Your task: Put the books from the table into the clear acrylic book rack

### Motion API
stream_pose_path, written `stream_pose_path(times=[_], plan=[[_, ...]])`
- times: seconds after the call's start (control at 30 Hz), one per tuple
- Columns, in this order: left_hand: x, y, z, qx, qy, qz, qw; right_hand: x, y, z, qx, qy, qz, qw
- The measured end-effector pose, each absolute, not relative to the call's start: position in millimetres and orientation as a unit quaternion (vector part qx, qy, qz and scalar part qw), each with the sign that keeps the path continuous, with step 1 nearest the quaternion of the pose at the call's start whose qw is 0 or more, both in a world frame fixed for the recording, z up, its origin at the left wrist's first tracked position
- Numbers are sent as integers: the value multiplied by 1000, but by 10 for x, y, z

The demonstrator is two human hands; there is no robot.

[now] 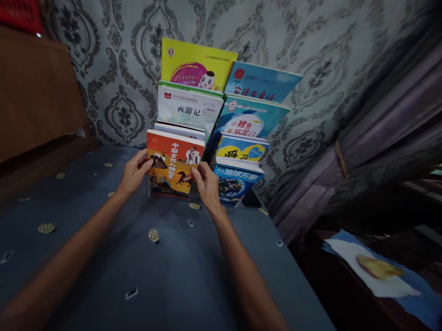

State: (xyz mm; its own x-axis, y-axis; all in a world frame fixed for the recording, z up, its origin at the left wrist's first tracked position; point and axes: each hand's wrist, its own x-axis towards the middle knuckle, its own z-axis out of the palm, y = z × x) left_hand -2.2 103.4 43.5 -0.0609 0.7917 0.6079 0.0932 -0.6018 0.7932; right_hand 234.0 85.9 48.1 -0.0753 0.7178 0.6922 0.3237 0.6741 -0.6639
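Note:
My left hand [134,172] and my right hand [207,183] grip an orange-red book [173,169] by its two side edges, thumbs on the front cover. The book stands upright at the front of the left row of books. Behind it rise a white book [189,105] and a taller yellow book [198,58]. To the right of my right hand is a second row: a dark blue book [235,184] in front, then a yellow-and-blue book [241,149], a teal book [253,115] and a blue book [264,83].
The books stand on a dark blue patterned cloth [152,281], against a wall with grey damask wallpaper [126,113]. At left is a brown wooden cabinet [29,96] with a red basket [15,0] on it. A tied curtain [326,178] hangs at right.

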Motion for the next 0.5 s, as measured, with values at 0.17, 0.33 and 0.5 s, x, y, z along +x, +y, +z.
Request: stream_pose_path(times=[0.17, 0.33, 0.5], plan=[[-3, 1070, 372, 623, 344, 656, 250, 2357, 861, 495, -369, -722, 157, 564], [0, 1059, 374, 655, 341, 635, 228, 2359, 904, 471, -363, -720, 177, 564], [-7, 1053, 373, 657, 336, 633, 234, 2353, 932, 455, -364, -714, 174, 572]])
